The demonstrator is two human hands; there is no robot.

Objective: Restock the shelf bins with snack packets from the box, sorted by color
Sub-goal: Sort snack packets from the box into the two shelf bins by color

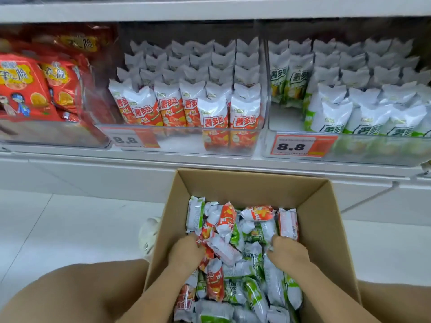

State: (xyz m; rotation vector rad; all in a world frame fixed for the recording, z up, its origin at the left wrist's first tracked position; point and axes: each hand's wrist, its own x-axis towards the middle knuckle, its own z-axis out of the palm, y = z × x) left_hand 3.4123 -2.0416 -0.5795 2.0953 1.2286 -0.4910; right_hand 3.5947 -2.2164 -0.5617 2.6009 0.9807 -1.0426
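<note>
1. Cardboard box (310,206): plain brown corrugated, open top, on the floor near me, just below the shelf. Inside is a loose jumble of small glossy foil snack packets (235,264), pillow-shaped, white with red-orange or green print, mixed together.
2. Shelf: clear hard plastic bins in a row.
   - Middle bin (182,138): white packets with red-orange print, standing upright in neat rows, crimped tops up. Two at the front right sit lower than the rest.
   - Right bin (382,148): same packets with green print, upright; bare floor at its front left.
   - Left bin (53,136): larger crinkly red bags (25,87), leaning.
3. Red price tags reading 8.8 on the middle and right bin fronts.
4. My left hand (185,252): down in the box, left side, fingers buried among red-orange packets. Can't tell how far they're curled or whether they grip anything.
5. My right hand (288,251): in the box, right side, fingertips pushed down into the pile among green and white packets. Grip also hidden, can't tell.
6. Floor: pale glossy tile.
</note>
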